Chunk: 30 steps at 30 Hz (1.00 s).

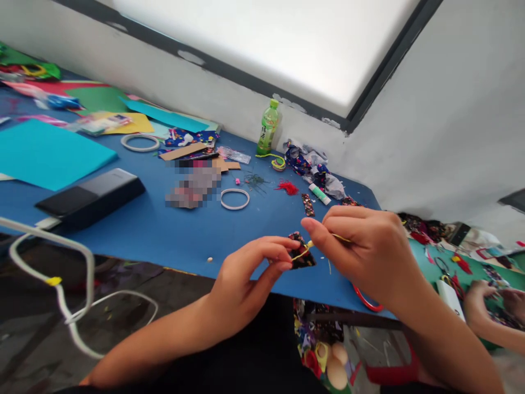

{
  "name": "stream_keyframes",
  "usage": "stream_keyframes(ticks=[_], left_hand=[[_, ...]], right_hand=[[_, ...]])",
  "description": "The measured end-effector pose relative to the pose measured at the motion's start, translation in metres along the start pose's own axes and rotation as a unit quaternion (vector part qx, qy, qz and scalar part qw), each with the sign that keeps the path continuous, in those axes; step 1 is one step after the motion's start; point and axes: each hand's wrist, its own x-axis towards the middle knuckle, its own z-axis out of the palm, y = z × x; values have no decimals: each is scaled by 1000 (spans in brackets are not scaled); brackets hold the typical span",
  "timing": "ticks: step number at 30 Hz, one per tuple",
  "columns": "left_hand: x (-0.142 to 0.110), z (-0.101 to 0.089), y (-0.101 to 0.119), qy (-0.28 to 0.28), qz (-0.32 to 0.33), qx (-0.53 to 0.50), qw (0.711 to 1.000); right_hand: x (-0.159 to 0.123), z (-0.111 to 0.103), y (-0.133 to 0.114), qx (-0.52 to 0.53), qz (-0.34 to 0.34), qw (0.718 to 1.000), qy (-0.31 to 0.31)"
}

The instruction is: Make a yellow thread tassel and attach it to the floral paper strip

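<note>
Between thumb and fingers, my left hand (250,273) pinches a yellow cord (302,253) close to a dark flowered piece (304,259), which looks like patterned fabric or card. My right hand (361,246) is closed on the other end of the cord, and a short length sticks out past its fingers. The cord runs across the front of the flowered piece. Both hands are just above the near edge of the blue table (164,230). Under my right wrist shows a red loop (367,300), perhaps a scissor handle.
A green drink bottle (268,128) stands by the wall near coiled yellow cord (278,163), red threads (287,187) and a glue stick (320,193). White rings (235,199) and a power bank (92,197) lie leftward. At right, another person's hands (482,298) work over a green table.
</note>
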Motion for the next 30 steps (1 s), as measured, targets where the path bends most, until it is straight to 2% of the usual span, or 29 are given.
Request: stream_keyframes(ticks=[6, 11, 15, 21, 25, 30], left_hand=[[10, -17, 14, -62, -35, 50, 996], [23, -37, 37, -108, 28, 182, 977], [23, -43, 50, -137, 70, 247, 957], [11, -37, 44, -126, 15, 208, 970], [11, -34, 39, -124, 12, 199, 972], [15, -34, 43, -134, 14, 198, 971]], right_hand=[[11, -9, -12, -47, 17, 997, -63], [15, -11, -20, -127, 60, 983, -117], [15, -11, -23, -164, 72, 978, -104], [16, -10, -16, -85, 41, 992, -90], [15, -13, -11, -35, 17, 994, -104], [10, -17, -8, -16, 23, 993, -116]])
